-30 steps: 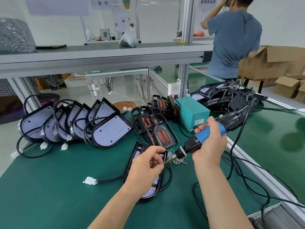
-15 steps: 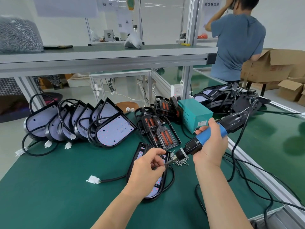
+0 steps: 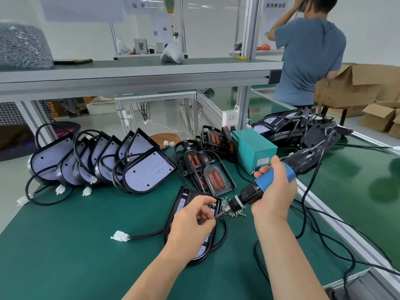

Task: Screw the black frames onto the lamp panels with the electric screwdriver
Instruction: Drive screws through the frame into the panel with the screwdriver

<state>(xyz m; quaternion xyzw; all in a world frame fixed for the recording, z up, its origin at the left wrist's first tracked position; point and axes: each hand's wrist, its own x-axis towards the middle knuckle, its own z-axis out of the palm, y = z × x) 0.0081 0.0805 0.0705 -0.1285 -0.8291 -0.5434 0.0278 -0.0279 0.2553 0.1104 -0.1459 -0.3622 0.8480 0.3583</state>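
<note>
A lamp panel with a black frame (image 3: 183,198) lies flat on the green table in front of me. My left hand (image 3: 192,221) hovers over it, fingers curled, pinching something small at the screwdriver's tip; it looks like a screw. My right hand (image 3: 275,191) grips the blue handle of the electric screwdriver (image 3: 270,182), which slants down to the left, its bit meeting my left fingertips. A small pile of loose screws (image 3: 234,211) lies beside the panel. A row of lamp panels (image 3: 149,172) leans at the left.
A stack of black frames with orange inserts (image 3: 214,176) sits behind the panel. Next to it stands a teal power box (image 3: 253,152). More lamp parts (image 3: 287,126) are piled at the back right. Black cables (image 3: 320,232) trail across the right side. A person (image 3: 309,53) stands beyond.
The screwdriver's tip and my left fingers stay together over the panel's upper right edge, shifting only slightly. My view has moved a little.
</note>
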